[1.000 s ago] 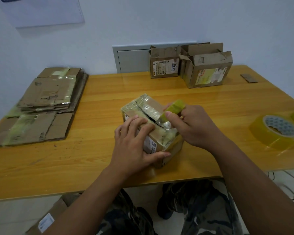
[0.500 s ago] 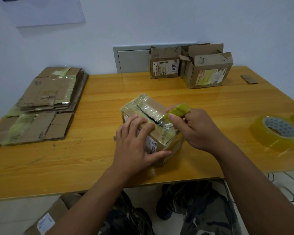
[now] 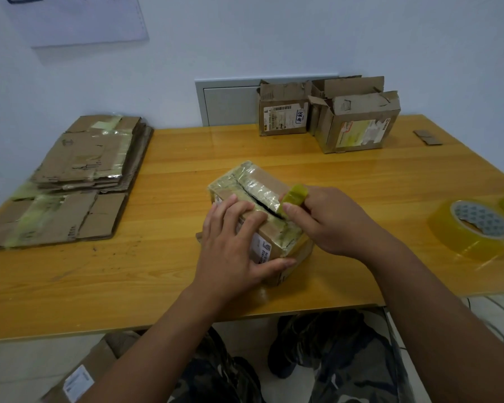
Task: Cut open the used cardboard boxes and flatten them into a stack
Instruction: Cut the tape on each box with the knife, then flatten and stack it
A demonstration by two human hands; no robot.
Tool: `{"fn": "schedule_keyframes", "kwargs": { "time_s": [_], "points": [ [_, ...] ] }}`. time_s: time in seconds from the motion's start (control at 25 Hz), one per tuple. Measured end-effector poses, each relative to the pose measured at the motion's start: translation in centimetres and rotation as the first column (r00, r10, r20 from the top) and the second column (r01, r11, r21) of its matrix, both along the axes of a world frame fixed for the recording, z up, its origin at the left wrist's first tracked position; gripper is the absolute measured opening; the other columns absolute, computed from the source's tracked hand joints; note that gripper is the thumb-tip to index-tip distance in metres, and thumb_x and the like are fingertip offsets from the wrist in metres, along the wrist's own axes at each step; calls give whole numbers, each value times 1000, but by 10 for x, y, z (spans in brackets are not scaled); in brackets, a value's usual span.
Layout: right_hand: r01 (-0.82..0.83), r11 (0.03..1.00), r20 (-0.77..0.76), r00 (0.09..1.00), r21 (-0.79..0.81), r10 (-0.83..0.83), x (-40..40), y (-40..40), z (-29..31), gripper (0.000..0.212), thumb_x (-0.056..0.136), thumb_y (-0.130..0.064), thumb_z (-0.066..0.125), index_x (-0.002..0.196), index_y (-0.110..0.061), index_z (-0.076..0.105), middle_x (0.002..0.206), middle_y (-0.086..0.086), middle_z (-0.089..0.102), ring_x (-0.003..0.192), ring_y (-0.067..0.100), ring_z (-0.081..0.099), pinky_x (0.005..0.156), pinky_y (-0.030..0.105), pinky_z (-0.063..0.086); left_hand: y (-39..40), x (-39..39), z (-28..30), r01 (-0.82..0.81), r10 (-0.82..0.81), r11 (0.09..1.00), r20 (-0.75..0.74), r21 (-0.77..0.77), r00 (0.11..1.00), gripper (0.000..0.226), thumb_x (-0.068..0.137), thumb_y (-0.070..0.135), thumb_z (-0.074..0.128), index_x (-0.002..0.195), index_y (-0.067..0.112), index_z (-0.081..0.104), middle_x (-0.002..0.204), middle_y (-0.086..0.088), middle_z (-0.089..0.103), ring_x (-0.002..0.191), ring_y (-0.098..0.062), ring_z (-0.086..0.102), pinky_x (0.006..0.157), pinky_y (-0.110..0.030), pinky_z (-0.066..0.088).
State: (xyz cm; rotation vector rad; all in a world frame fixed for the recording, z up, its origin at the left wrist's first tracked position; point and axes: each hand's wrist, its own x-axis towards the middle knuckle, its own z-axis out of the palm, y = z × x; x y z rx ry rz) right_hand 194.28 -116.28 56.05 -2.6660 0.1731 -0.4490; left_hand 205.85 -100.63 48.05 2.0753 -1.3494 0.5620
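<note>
Gleaming wooden table [image 3: 169, 286], white wall [image 3: 274, 39]

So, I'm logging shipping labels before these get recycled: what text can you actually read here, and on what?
Nothing reads in full.
Left back box: label with barcode and two handwritten characters, illegible.
Right back box: sticker print blurred.
Taped box under the left hand: side label too small.
Box on the floor: white label blurred.
Wall sheet: dark strokes cut off.
</note>
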Motion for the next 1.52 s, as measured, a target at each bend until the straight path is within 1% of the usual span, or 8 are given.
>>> {"fn": "schedule_keyframes", "kwargs": {
  "time_s": [0.12, 0.28, 0.48, 0.96, 1.08, 1.16, 1.28, 1.52],
  "points": [
    [-9, 999, 34, 999, 42, 7, -1, 1, 5, 29, 101, -34, 41, 91, -13, 59, 73, 4, 60, 66, 22, 53, 61, 41, 42, 1, 1, 1, -2, 2, 1000, 11, 4, 1000, 77, 72, 85, 45, 116, 23, 56, 129, -6, 53, 137, -29, 33, 119, -46, 9],
    [-3, 996, -7, 1000, 85, 4, -6, 1, 6, 29, 102, -26, 48, 73, -27, 49, 63, -3, 50, 57, 13, 45, 56, 37, 34, -1, 1, 2, -11, 11, 1000, 7, 15, 1000, 79, 71, 85, 46, 115, 20, 61, 127, -8, 54, 135, -30, 34, 117, -53, 15],
    [12, 992, 34, 999, 124, -16, -10, -9, 6, 39, 101, -31, 45, 78, -6, 63, 67, 10, 59, 55, 18, 49, 56, 41, 36, -3, 1, 4, -19, 19, 1000, 9, 25, 1000, 79, 70, 84, 49, 112, 19, 63, 125, -9, 54, 133, -32, 37, 113, -59, 22],
    [-4, 994, 139, 990, 111, -12, -22, -15, 12, 37, 99, -25, 46, 65, -40, 42, 80, 15, 67, 54, 15, 47, 57, 40, 36, -9, 1, 7, -74, 74, 996, 18, 50, 997, 79, 72, 86, 43, 114, 21, 63, 124, -8, 55, 133, -30, 35, 117, -55, 17],
    [-2, 989, 251, 967, 147, -36, -28, -16, 13, 28, 96, -22, 48, 72, -33, 56, 72, -13, 63, 52, 13, 47, 52, 33, 36, -10, 4, 9, -92, 91, 993, 21, 75, 996, 78, 72, 86, 44, 114, 22, 62, 125, -7, 54, 133, -30, 35, 118, -53, 14],
    [28, 964, 404, 904, 264, -137, -31, -23, 10, 25, 95, -21, 51, 75, -12, 66, 69, -23, 61, 49, 16, 48, 46, 26, 35, -10, 4, 12, -103, 103, 991, 7, 90, 995, 79, 73, 87, 40, 115, 23, 61, 125, -6, 53, 133, -29, 34, 119, -51, 12],
    [34, 923, 532, 809, 383, -250, -22, -23, -4, 21, 98, -20, 53, 94, -7, 69, 82, -21, 64, 65, 10, 62, 60, 23, 49, -10, 5, 17, -131, 133, 980, -4, 148, 991, 80, 72, 89, 37, 118, 27, 58, 125, -3, 50, 129, -28, 33, 114, -48, 19],
    [38, 919, 510, 823, 392, -251, -5, -19, -50, 31, 100, -25, 53, 131, -26, 54, 107, 2, 72, 102, 10, 67, 84, 19, 51, -9, 9, 41, -65, 76, 941, -19, 331, 997, 80, 69, 91, 36, 124, 38, 56, 127, 1, 44, 126, -23, 32, 107, -45, 24]
  ]
}}
